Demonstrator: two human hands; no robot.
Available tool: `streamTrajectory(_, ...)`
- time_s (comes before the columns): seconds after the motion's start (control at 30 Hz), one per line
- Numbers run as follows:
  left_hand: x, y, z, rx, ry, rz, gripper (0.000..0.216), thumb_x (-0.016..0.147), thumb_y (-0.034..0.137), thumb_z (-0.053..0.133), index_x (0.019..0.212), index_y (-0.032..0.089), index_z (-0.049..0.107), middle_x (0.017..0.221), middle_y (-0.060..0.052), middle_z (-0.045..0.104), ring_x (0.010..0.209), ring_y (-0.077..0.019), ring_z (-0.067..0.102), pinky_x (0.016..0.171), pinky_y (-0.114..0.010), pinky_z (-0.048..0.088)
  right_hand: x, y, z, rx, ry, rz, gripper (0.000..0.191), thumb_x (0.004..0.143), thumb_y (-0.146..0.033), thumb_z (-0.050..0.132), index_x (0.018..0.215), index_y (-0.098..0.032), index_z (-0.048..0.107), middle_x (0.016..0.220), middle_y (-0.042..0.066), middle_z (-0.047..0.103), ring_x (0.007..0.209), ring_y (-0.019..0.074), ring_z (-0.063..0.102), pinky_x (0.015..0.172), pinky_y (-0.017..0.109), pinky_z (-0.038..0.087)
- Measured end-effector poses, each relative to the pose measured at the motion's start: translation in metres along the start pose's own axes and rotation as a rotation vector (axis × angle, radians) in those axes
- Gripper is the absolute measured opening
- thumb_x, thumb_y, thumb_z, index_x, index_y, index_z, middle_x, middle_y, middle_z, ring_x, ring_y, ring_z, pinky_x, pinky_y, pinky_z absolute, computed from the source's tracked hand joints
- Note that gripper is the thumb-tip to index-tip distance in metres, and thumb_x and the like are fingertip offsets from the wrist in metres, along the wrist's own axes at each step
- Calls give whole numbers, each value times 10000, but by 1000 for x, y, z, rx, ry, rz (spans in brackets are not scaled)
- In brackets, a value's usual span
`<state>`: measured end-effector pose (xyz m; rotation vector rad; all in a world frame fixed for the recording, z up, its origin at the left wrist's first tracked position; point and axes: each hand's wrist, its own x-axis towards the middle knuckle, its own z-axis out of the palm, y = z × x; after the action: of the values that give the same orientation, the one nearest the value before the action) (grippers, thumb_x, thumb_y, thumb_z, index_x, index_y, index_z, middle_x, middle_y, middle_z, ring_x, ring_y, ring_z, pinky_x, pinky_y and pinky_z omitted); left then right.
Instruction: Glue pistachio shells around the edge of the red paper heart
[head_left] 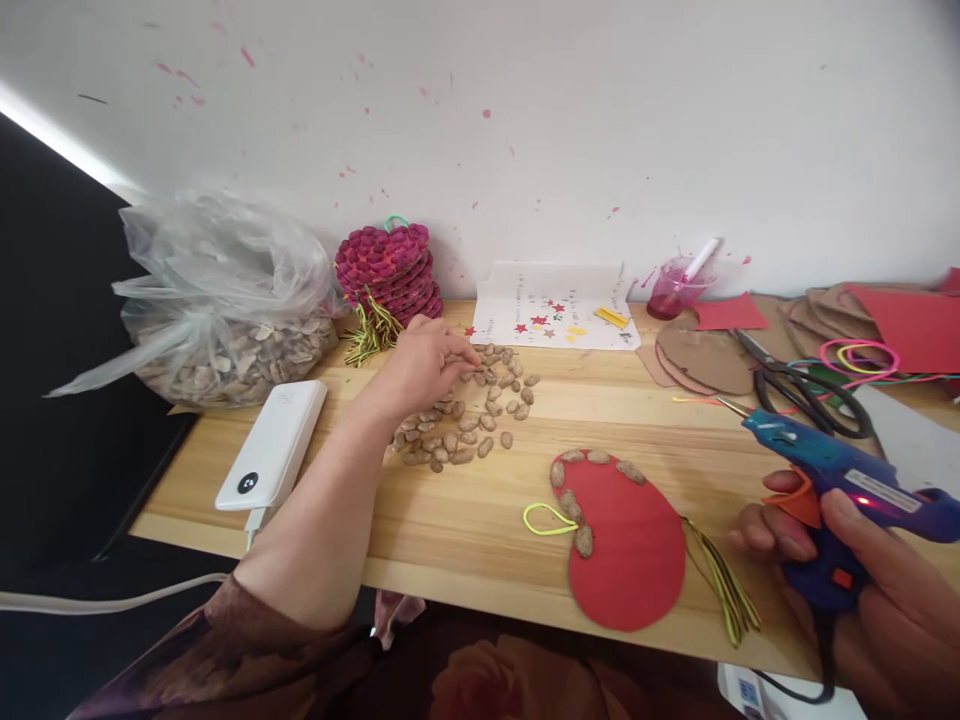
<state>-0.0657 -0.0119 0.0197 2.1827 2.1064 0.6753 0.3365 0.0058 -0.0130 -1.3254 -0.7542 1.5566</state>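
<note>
My right hand point(862, 570) is wrapped around a blue hot glue gun point(847, 470) with an orange trigger and a lit red light. Its nozzle points up and left above the table. Over at the loose brown nut shells point(469, 425), my left hand point(435, 360) reaches in with thumb and fingers pinched; whatever is between them is too small to make out. A red heart-shaped card point(630, 550) lies tilted near the front edge. Several shells line its upper left rim. It has a yellow loop point(546, 518) on the left and a yellow-and-dark tassel point(724, 585) on the right.
On the left stand a plastic bag of shells point(232, 350) and a white power bank point(271, 445). Behind are a purple shell-covered craft point(390, 265), paper with stars point(555, 310) and a stained cup point(679, 285). Scissors point(810, 395) and cardboard pieces point(701, 360) lie right.
</note>
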Motion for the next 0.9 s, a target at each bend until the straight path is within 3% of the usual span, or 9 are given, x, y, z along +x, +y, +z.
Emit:
streamTrajectory(0.2, 2, 4, 9, 42, -171, -64, 177, 876, 224, 633, 940, 221, 798, 1049, -77, 724, 1078, -278, 548, 1040, -470, 372, -1, -1, 2, -29, 29, -2, 384, 576, -468, 885, 800, -244, 668, 535, -24, 441, 533, 167, 478, 456, 298, 543)
streamTrajectory(0.37, 0, 2, 1, 55, -184, -56, 186, 899, 257, 611, 909, 230, 795, 990, -64, 755, 1039, -269, 577, 984, -414, 390, 2, 0, -1, -32, 20, -13, 318, 638, -426, 857, 808, -242, 661, 553, -25, 451, 534, 163, 486, 464, 296, 552)
streamTrajectory(0.53, -1, 1, -13, 73, -92, -230, 313, 928, 423, 595, 792, 212, 782, 659, -21, 693, 650, -199, 563, 672, -304, 381, 5, 3, -5, -33, 0, -19, 305, 666, -422, 846, 835, -249, 661, 552, -25, 454, 539, 173, 509, 491, 310, 576)
streamTrajectory(0.6, -1, 1, -17, 99, -66, -284, 365, 933, 461, 584, 758, 198, 766, 607, -15, 662, 571, -182, 523, 619, -304, 356, 7, 3, -7, -37, -2, -16, 297, 658, -414, 845, 829, -254, 661, 548, -21, 461, 545, 186, 528, 507, 324, 591)
streamTrajectory(0.7, 0, -2, -16, 118, -38, -278, 352, 952, 411, 543, 809, 185, 772, 711, -45, 720, 649, -207, 587, 676, -320, 419, 7, 2, -7, -39, 6, 0, 292, 639, -420, 844, 797, -255, 662, 537, -11, 472, 542, 184, 530, 511, 312, 600)
streamTrajectory(0.8, 0, -7, -10, 97, -9, -200, 286, 931, 270, 527, 948, 198, 803, 954, -84, 769, 914, -259, 664, 881, -370, 476, 5, 1, -6, -33, 33, 27, 309, 627, -446, 848, 808, -259, 681, 520, -5, 463, 538, 171, 513, 510, 272, 596)
streamTrajectory(0.9, 0, -7, -3, 77, -30, -144, 239, 884, 222, 582, 957, 227, 809, 1036, -90, 750, 1082, -288, 632, 1012, -426, 450, 5, 0, -5, -23, 37, 33, 296, 640, -444, 842, 830, -267, 698, 517, -2, 445, 537, 169, 493, 508, 264, 595)
